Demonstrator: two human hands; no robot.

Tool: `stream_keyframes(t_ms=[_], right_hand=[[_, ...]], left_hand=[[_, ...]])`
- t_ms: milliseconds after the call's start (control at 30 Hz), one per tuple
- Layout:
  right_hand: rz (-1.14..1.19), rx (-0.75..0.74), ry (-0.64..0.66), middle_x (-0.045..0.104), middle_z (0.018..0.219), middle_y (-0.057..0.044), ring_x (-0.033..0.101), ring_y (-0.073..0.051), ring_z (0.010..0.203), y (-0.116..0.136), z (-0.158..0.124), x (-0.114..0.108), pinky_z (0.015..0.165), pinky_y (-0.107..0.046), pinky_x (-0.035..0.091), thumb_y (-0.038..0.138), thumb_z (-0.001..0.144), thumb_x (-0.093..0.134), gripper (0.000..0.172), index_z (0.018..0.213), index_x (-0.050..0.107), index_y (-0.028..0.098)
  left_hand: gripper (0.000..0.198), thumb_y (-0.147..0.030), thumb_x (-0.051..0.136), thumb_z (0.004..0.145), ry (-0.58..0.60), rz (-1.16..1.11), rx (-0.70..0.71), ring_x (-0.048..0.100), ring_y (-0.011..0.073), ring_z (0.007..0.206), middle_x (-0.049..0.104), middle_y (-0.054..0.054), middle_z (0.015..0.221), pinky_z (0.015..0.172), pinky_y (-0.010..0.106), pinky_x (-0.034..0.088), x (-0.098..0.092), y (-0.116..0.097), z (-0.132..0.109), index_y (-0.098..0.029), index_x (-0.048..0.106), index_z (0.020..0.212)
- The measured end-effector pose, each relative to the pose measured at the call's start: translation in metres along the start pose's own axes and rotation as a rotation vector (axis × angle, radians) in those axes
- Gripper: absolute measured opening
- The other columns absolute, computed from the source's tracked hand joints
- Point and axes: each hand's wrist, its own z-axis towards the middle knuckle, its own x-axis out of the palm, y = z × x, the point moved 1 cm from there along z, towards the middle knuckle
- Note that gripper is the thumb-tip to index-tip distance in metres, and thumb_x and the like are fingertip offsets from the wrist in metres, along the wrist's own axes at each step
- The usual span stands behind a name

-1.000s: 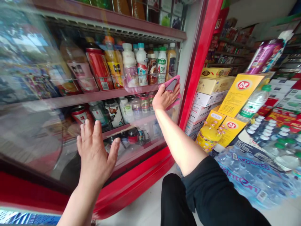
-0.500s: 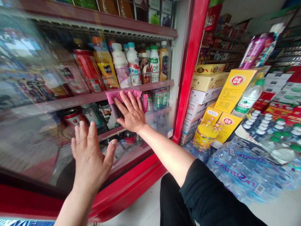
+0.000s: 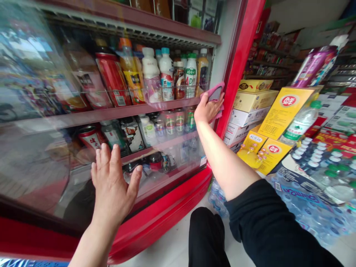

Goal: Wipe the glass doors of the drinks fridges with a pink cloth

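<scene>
A pink cloth [image 3: 217,93] with a grey patch lies at the right edge of the glass door [image 3: 167,178], close to the red frame [image 3: 236,63]. My right hand [image 3: 208,107] holds the cloth against this edge, the thumb pointing up and the fingers partly hidden by the fabric. Lower on the left, my left hand [image 3: 112,181] is spread in front of the glass with nothing in it; whether the palm touches the pane I cannot tell. Behind the glass stand rows of bottles [image 3: 167,74] and cans [image 3: 174,122] on shelves.
To the right of the cooler are stacked cartons [image 3: 250,100], yellow boxes [image 3: 283,111] with a water bottle [image 3: 302,120], and shrink-wrapped water packs [image 3: 308,207]. My bent knee [image 3: 207,226] is just in front of the cooler's red base [image 3: 167,211].
My right hand has swept the pink cloth rightward and slightly up across the glass, from the middle to the frame. My left hand stays spread in nearly the same place. The view has shifted slightly.
</scene>
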Motion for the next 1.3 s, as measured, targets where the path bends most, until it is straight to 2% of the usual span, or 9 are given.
stream_keyframes(t_ms=[100,167,400,600,733,900,1100,1200,1300], right_hand=[[0.071,0.223,-0.012,0.025,0.181,-0.029,0.021,-0.05,0.17,0.039,-0.014,0.003,0.131,-0.079,0.024,0.054,0.112,0.02,0.081,0.165,0.048,0.0],[0.062,0.155,-0.001,0.025,0.182,-0.027,0.019,-0.048,0.171,0.068,-0.042,0.0,0.131,-0.079,0.024,0.053,0.112,0.024,0.078,0.17,0.042,0.005],[0.076,-0.74,0.186,0.019,0.186,-0.015,0.005,-0.042,0.174,0.11,-0.153,-0.024,0.137,-0.07,0.019,0.056,0.107,0.049,0.082,0.176,0.032,0.016],[0.005,-1.172,0.379,0.031,0.184,-0.007,0.018,-0.039,0.173,0.081,-0.143,-0.022,0.138,-0.067,0.02,0.063,0.097,0.068,0.088,0.174,0.039,0.032],[0.015,-1.076,0.249,0.033,0.183,-0.011,0.018,-0.039,0.173,0.056,-0.099,-0.013,0.138,-0.068,0.021,0.06,0.098,0.062,0.085,0.173,0.041,0.027],[0.033,-0.802,0.062,0.025,0.184,-0.02,0.009,-0.037,0.175,0.029,-0.011,-0.016,0.138,-0.066,0.021,0.058,0.106,0.039,0.084,0.174,0.034,0.009],[0.105,-0.219,-0.042,0.025,0.181,-0.03,0.021,-0.043,0.171,0.072,0.092,-0.019,0.135,-0.07,0.021,0.059,0.111,0.018,0.087,0.167,0.043,-0.002],[0.12,-0.166,-0.076,0.024,0.181,-0.029,0.021,-0.048,0.17,0.119,0.083,-0.018,0.132,-0.075,0.02,0.058,0.112,0.018,0.084,0.161,0.054,0.001],[0.105,-0.523,-0.052,0.019,0.185,-0.021,0.013,-0.043,0.173,0.156,0.031,-0.023,0.137,-0.068,0.018,0.056,0.112,0.031,0.079,0.173,0.037,0.007]], left_hand=[[0.085,-0.055,0.05,0.107,-0.034,-0.007,0.014,0.01,0.0425,0.174,0.011,0.019,0.187,0.137,0.071,0.017,-0.003,0.008,0.0,-0.025,0.014,0.179],[0.085,-0.053,0.05,0.107,-0.06,-0.01,0.021,0.01,0.0429,0.174,0.011,0.017,0.188,0.137,0.072,0.018,-0.004,0.014,0.0,-0.026,0.013,0.179],[0.086,-0.052,0.05,0.106,-0.149,0.0,0.053,0.012,0.0449,0.173,0.007,0.012,0.189,0.135,0.076,0.02,-0.02,0.025,-0.001,-0.033,0.008,0.179],[0.089,-0.054,0.048,0.102,-0.225,-0.017,0.091,0.016,0.0476,0.171,0.006,0.004,0.189,0.133,0.081,0.021,-0.029,0.023,0.012,-0.039,0.006,0.179],[0.089,-0.057,0.049,0.1,-0.27,-0.047,0.137,0.017,0.0437,0.172,0.008,-0.002,0.189,0.134,0.078,0.021,-0.027,0.012,0.031,-0.046,0.006,0.177],[0.083,-0.053,0.048,0.106,-0.272,-0.004,0.197,0.016,0.0414,0.173,0.012,0.008,0.189,0.135,0.073,0.022,-0.023,-0.003,0.048,-0.036,0.01,0.179],[0.083,-0.052,0.048,0.107,-0.291,0.034,0.204,0.014,0.0403,0.174,0.014,0.012,0.188,0.136,0.071,0.021,-0.024,-0.004,0.058,-0.031,0.011,0.179],[0.085,-0.051,0.05,0.106,-0.293,0.053,0.202,0.014,0.0405,0.174,0.014,0.013,0.188,0.136,0.071,0.02,-0.029,-0.004,0.064,-0.03,0.011,0.179],[0.085,-0.051,0.051,0.106,-0.304,0.056,0.216,0.014,0.0405,0.174,0.014,0.012,0.188,0.136,0.07,0.02,-0.035,-0.01,0.071,-0.031,0.011,0.179]])
